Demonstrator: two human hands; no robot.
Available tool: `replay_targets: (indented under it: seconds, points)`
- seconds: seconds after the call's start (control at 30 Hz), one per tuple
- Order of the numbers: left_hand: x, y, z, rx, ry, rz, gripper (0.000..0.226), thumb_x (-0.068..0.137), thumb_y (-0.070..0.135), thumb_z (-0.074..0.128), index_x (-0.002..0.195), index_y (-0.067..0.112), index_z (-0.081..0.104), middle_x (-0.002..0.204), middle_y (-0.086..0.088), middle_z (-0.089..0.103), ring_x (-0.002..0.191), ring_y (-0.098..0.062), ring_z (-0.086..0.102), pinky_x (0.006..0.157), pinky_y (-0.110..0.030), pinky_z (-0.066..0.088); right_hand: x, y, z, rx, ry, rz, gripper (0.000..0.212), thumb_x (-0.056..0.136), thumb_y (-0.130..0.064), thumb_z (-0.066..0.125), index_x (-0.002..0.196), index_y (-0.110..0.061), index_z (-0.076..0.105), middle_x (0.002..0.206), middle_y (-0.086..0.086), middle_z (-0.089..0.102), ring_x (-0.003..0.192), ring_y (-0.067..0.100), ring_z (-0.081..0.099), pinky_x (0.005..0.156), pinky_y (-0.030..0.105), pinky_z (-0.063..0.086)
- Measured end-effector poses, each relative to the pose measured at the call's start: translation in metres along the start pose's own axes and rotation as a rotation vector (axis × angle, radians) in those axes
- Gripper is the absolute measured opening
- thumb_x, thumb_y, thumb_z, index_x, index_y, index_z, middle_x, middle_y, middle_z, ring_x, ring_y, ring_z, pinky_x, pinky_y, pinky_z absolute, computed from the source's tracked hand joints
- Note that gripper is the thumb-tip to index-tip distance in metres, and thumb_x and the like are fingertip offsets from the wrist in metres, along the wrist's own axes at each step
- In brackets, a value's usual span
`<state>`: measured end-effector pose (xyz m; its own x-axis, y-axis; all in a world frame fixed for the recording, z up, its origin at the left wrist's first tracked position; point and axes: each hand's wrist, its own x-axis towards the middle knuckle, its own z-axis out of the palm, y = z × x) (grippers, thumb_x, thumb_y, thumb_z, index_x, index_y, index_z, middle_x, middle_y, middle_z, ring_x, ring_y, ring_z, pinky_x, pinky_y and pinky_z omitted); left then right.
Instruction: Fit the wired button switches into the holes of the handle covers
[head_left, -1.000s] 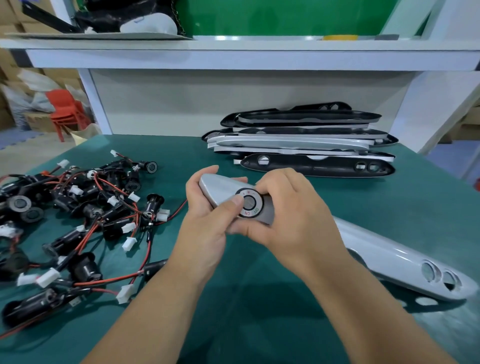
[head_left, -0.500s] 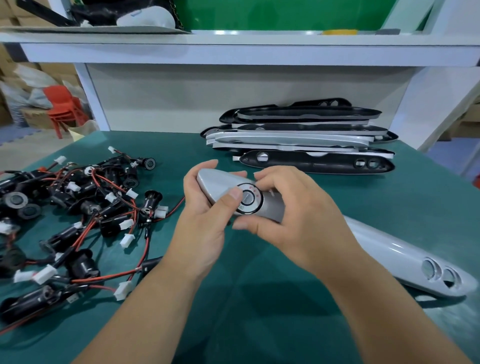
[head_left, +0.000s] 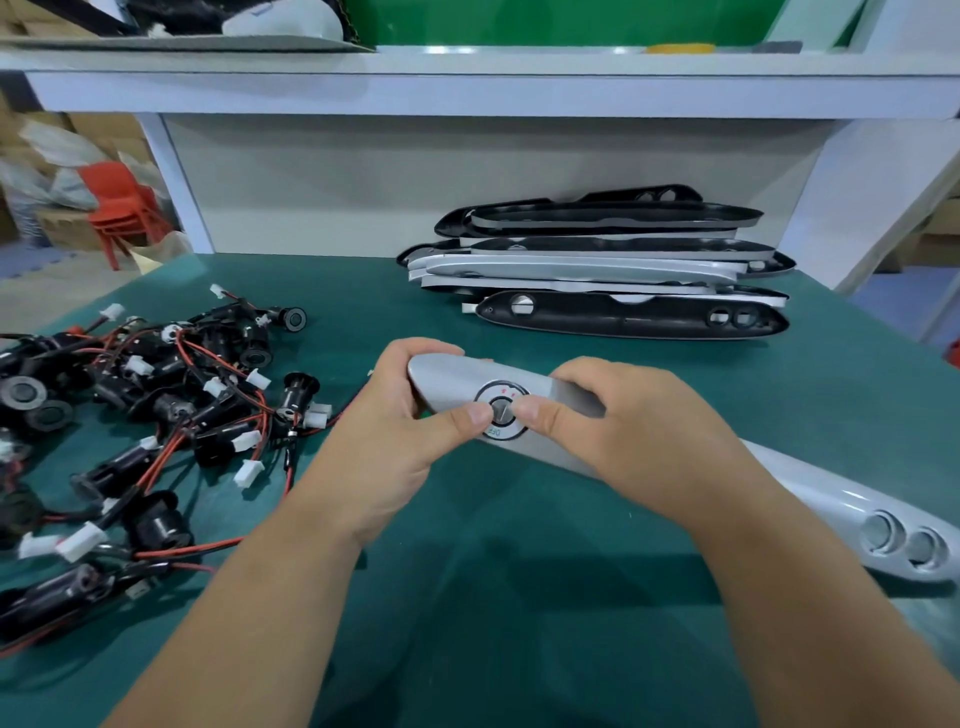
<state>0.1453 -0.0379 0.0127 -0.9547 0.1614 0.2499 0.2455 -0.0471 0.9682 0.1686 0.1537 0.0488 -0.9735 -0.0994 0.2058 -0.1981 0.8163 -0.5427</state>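
Above the green worktop (head_left: 519, 623), the left hand (head_left: 395, 441) curls round the left end of a grey cover (head_left: 810, 491) and the right hand (head_left: 639, 441) grips its middle. Both thumbs press on the round switch (head_left: 501, 410) seated in its hole, while the cover's two-holed right end rests on the worktop. Farther left lies a heap of loose switches (head_left: 171, 415), and a stack of covers (head_left: 597, 270) sits at the back.

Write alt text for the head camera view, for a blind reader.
Left hand and right hand hold a grey handle cover, thumbs pressing on its round switch. Wired switches lie left on the green table; more covers stacked behind.
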Motion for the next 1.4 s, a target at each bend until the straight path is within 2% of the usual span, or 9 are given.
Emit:
replay_targets:
  seconds: [0.17, 0.3, 0.47, 0.67, 0.77, 0.93, 1.13, 1.27, 1.4]
  points:
    - [-0.003, 0.006, -0.002, 0.208, -0.011, -0.049, 0.045, 0.063, 0.031, 0.073, 0.102, 0.037, 0.052, 0.079, 0.017, 0.066, 0.077, -0.001, 0.059, 0.077, -0.024, 0.05, -0.001, 0.0, 0.006, -0.035, 0.018, 0.008, 0.043, 0.077, -0.071, 0.045, 0.078, -0.029, 0.051, 0.069, -0.007, 0.052, 0.065, 0.007, 0.048, 0.053, 0.025, 0.03]
    - [-0.004, 0.006, -0.001, 0.31, 0.013, -0.048, 0.045, 0.069, 0.028, 0.081, 0.1, 0.039, 0.05, 0.084, 0.01, 0.063, 0.072, 0.001, 0.056, 0.07, -0.017, 0.049, 0.0, 0.0, 0.01, -0.078, 0.053, -0.013, 0.045, 0.077, -0.072, 0.041, 0.076, -0.028, 0.049, 0.069, -0.007, 0.051, 0.065, 0.007, 0.047, 0.053, 0.026, 0.028]
    - [-0.003, 0.002, 0.004, 0.262, 0.037, -0.068, 0.046, 0.061, 0.03, 0.076, 0.1, 0.038, 0.051, 0.089, 0.004, 0.065, 0.077, -0.007, 0.058, 0.077, -0.03, 0.05, 0.0, 0.002, 0.01, -0.109, 0.051, -0.033, 0.046, 0.074, -0.073, 0.037, 0.077, -0.029, 0.048, 0.072, -0.008, 0.052, 0.069, 0.009, 0.047, 0.055, 0.025, 0.03]
    - [-0.003, 0.001, 0.007, 0.3, 0.091, -0.048, 0.047, 0.057, 0.035, 0.075, 0.097, 0.038, 0.052, 0.091, 0.001, 0.066, 0.078, -0.011, 0.06, 0.079, -0.034, 0.053, 0.0, 0.002, 0.011, -0.123, 0.055, -0.05, 0.045, 0.073, -0.073, 0.033, 0.072, -0.029, 0.042, 0.07, -0.008, 0.048, 0.067, 0.007, 0.044, 0.056, 0.024, 0.029]
    - [-0.003, 0.001, 0.011, 0.3, 0.104, -0.051, 0.047, 0.055, 0.037, 0.076, 0.096, 0.038, 0.052, 0.09, 0.002, 0.065, 0.078, -0.011, 0.059, 0.079, -0.033, 0.053, 0.0, 0.003, 0.011, -0.129, 0.053, -0.039, 0.045, 0.074, -0.073, 0.033, 0.077, -0.03, 0.045, 0.073, -0.009, 0.049, 0.069, 0.007, 0.045, 0.06, 0.028, 0.03]
    - [-0.002, 0.001, 0.012, 0.318, 0.107, -0.062, 0.046, 0.055, 0.036, 0.076, 0.094, 0.039, 0.052, 0.092, 0.0, 0.067, 0.085, -0.021, 0.061, 0.085, -0.044, 0.053, -0.001, 0.004, 0.012, -0.155, 0.09, -0.046, 0.047, 0.08, -0.069, 0.037, 0.084, -0.025, 0.05, 0.076, -0.009, 0.051, 0.076, 0.014, 0.048, 0.066, 0.03, 0.033]
    - [0.0, -0.001, 0.013, 0.319, 0.113, -0.08, 0.044, 0.056, 0.035, 0.075, 0.092, 0.04, 0.052, 0.088, 0.001, 0.066, 0.08, -0.019, 0.06, 0.082, -0.045, 0.053, -0.001, 0.007, 0.013, -0.161, 0.083, -0.074, 0.04, 0.084, -0.064, 0.041, 0.085, -0.024, 0.047, 0.077, -0.01, 0.049, 0.082, 0.016, 0.048, 0.073, 0.032, 0.037]
    - [-0.001, -0.004, 0.011, 0.307, 0.091, -0.104, 0.043, 0.059, 0.033, 0.073, 0.095, 0.036, 0.051, 0.088, 0.002, 0.065, 0.08, -0.017, 0.059, 0.083, -0.042, 0.052, 0.001, 0.008, 0.016, -0.188, 0.038, -0.068, 0.053, 0.075, -0.074, 0.039, 0.089, -0.024, 0.05, 0.081, -0.01, 0.053, 0.08, 0.015, 0.051, 0.07, 0.032, 0.036]
    - [-0.003, -0.007, 0.008, 0.229, 0.052, -0.148, 0.042, 0.061, 0.03, 0.072, 0.097, 0.032, 0.052, 0.084, 0.004, 0.065, 0.074, -0.011, 0.057, 0.075, -0.032, 0.049, 0.005, 0.01, 0.017, -0.174, -0.039, -0.033, 0.059, 0.067, -0.079, 0.039, 0.087, -0.025, 0.051, 0.079, -0.009, 0.054, 0.075, 0.01, 0.051, 0.064, 0.03, 0.034]
